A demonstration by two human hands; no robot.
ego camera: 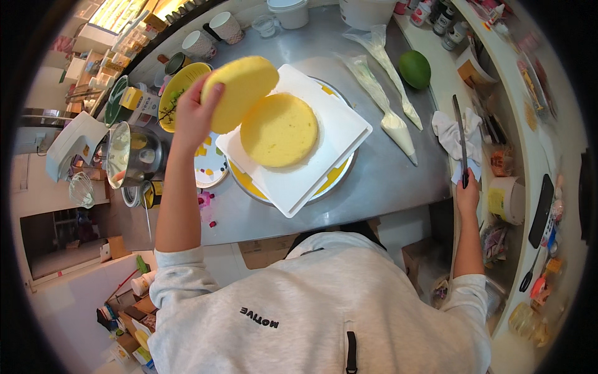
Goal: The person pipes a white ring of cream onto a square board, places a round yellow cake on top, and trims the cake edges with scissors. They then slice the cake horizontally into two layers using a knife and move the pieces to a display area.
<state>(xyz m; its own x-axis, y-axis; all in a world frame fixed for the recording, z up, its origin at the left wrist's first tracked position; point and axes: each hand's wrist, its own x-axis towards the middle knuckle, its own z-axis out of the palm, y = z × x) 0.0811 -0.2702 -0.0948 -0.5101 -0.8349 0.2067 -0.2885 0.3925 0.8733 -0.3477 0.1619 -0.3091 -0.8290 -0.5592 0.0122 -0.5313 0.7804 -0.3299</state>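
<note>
My left hand [198, 110] grips a round yellow sponge cake layer [245, 91] by its edge and holds it up, tilted. Just beside and below it, another sponge cake layer [280, 133] lies flat on a white square board [343, 124]. That board rests on a round cake turntable [351, 168], with yellow showing under the board's corners. Off to the right, my right hand [468, 194] holds a long-bladed cake knife [460, 133] by its black handle. The blade points away from me, over a crumpled white cloth [446, 135] on the shelf.
Two filled piping bags [392, 124] and a green mango-like fruit [415, 70] lie at the back right. To the left stand a steel mixing bowl [135, 154], a yellow colander [166, 100] and a plate with fruit pieces [210, 170]. Paper cups [226, 28] line the wall.
</note>
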